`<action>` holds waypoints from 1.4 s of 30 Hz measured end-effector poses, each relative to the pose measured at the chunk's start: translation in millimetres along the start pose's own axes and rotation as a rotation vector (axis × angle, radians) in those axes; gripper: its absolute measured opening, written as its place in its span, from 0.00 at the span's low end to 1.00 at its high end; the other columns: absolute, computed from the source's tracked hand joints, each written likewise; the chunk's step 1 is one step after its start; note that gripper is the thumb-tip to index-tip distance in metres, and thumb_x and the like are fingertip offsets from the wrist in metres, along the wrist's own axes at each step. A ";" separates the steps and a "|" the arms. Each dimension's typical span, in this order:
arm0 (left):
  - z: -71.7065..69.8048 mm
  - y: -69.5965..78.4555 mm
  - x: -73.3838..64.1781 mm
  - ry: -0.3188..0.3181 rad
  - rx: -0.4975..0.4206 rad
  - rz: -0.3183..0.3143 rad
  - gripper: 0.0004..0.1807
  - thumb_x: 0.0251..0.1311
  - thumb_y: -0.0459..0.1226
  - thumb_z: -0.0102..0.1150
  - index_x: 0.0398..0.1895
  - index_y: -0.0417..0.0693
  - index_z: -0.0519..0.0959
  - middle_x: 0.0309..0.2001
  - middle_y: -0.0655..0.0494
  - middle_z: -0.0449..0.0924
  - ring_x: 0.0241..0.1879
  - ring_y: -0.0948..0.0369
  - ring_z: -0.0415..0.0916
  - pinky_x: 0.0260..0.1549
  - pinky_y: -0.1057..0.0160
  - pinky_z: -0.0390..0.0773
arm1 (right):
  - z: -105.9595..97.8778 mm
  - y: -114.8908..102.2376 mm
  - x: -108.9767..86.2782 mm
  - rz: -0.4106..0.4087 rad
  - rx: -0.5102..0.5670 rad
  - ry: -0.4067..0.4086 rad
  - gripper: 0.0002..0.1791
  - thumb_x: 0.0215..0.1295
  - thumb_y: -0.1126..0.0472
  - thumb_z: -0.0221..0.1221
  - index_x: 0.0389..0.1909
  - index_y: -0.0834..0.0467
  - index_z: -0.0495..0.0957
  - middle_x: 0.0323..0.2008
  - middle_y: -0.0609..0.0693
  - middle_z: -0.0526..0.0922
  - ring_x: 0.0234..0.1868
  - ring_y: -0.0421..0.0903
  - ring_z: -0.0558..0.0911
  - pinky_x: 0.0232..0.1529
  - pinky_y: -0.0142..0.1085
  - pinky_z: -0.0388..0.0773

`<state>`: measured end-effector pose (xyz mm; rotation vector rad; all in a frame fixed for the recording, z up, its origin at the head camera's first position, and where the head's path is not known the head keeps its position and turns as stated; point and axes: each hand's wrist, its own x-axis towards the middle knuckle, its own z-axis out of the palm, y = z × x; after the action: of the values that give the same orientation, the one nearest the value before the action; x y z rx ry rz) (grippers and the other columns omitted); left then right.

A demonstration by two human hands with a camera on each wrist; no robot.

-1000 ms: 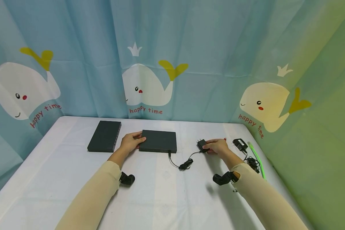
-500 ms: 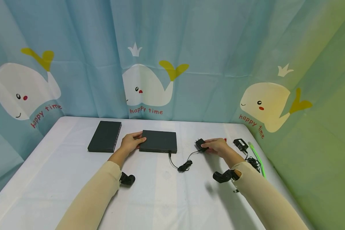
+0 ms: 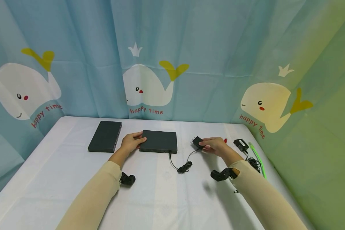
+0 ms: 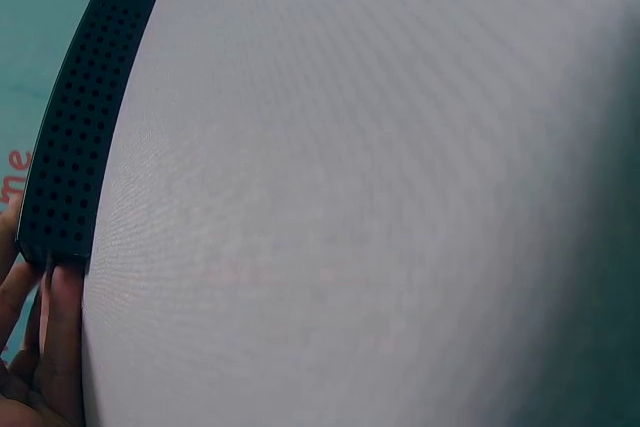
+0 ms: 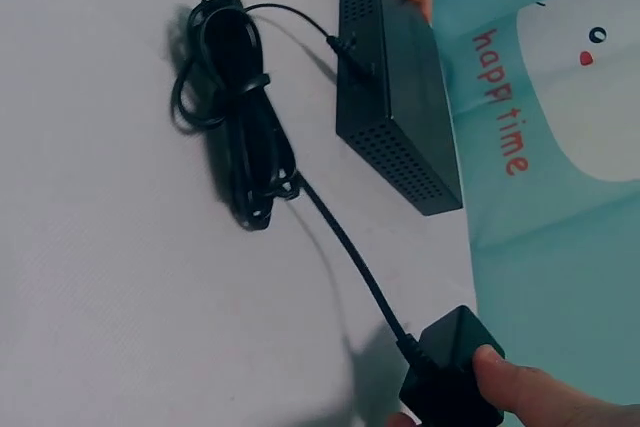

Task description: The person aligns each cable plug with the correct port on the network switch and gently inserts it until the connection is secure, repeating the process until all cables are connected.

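A flat black network switch [image 3: 158, 141] with perforated sides lies on the white table. My left hand [image 3: 130, 142] grips its left end, thumb on top and other fingers at the side. In the left wrist view, fingertips [image 4: 66, 292] press against the end of the perforated case. My right hand [image 3: 215, 145] pinches a black power adapter [image 3: 198, 142] above the table, its prongs pointing left. From the adapter a thin cable runs to a tied bundle [image 5: 235, 107] and on to a plug [image 5: 352, 59] seated in the switch's near side.
A second black switch [image 3: 105, 136] lies at the left, a row of ports along its right edge. Another adapter [image 3: 241, 145], its bundled cable [image 3: 254, 164] and a bright green cable [image 3: 258, 159] lie by the right table edge. A printed curtain [image 3: 207, 64] hangs behind.
My right hand has carried the adapter a little to the left and up, and the cable bundle shifted slightly. The left hand and the switch have stayed in place.
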<state>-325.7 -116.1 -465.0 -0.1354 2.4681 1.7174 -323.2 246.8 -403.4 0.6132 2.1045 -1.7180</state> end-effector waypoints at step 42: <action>0.4 -3.5 3.4 0.010 0.012 0.011 0.30 0.64 0.44 0.64 0.70 0.55 0.71 0.66 0.46 0.73 0.50 0.50 0.81 0.39 0.65 0.85 | 70.1 -22.9 3.7 -0.129 -0.056 -0.228 0.27 0.67 0.72 0.58 0.67 0.69 0.67 0.63 0.62 0.70 0.37 0.39 0.76 0.55 0.35 0.79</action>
<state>-328.5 -116.9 -469.0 -0.1293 2.4904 1.7099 -338.6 174.6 -400.5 0.2561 2.0597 -1.6999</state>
